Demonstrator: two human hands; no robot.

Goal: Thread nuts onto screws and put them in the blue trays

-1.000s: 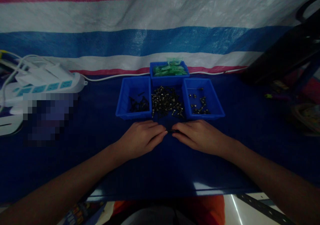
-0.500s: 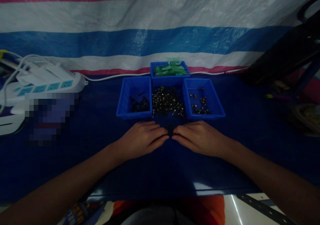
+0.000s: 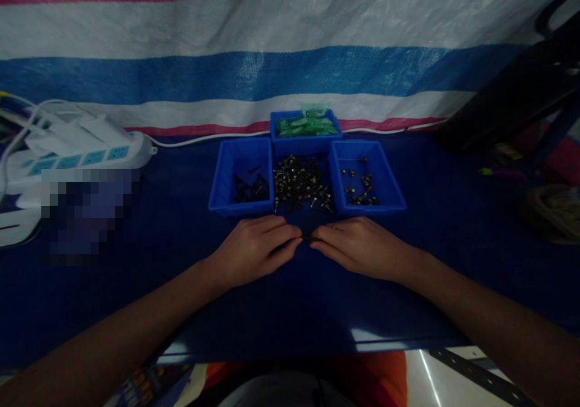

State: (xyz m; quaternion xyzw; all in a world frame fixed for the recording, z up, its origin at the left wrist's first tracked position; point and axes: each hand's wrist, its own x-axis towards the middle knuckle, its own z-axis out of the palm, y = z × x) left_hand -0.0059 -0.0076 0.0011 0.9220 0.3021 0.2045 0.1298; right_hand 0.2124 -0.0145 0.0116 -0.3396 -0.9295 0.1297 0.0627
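My left hand (image 3: 260, 245) and my right hand (image 3: 357, 243) meet over the table, fingertips pinched. A small dark screw-like piece (image 3: 307, 238) spans the gap between them, and both hands grip its ends; the fingers hide most of it. Just beyond lies a heap of screws or bolts (image 3: 301, 183) with shiny ends. Left of the heap, a blue bin (image 3: 218, 180) holds dark screws (image 3: 251, 188). To its right, another blue bin (image 3: 393, 183) contains several metal-ended pieces (image 3: 365, 189).
Behind the heap, a third blue bin (image 3: 306, 144) holds green packets (image 3: 306, 125). A white power strip (image 3: 142, 148) with cables stands at the left. A black object (image 3: 502, 99) leans at the right, near a basket-like container (image 3: 555, 211). Striped sheeting (image 3: 290, 75) hangs behind the blue table (image 3: 290, 316).
The dark piece between my fingertips now shows in the gap, where it was mostly hidden before. My hands have shifted very slightly; the bins and heap keep their places.
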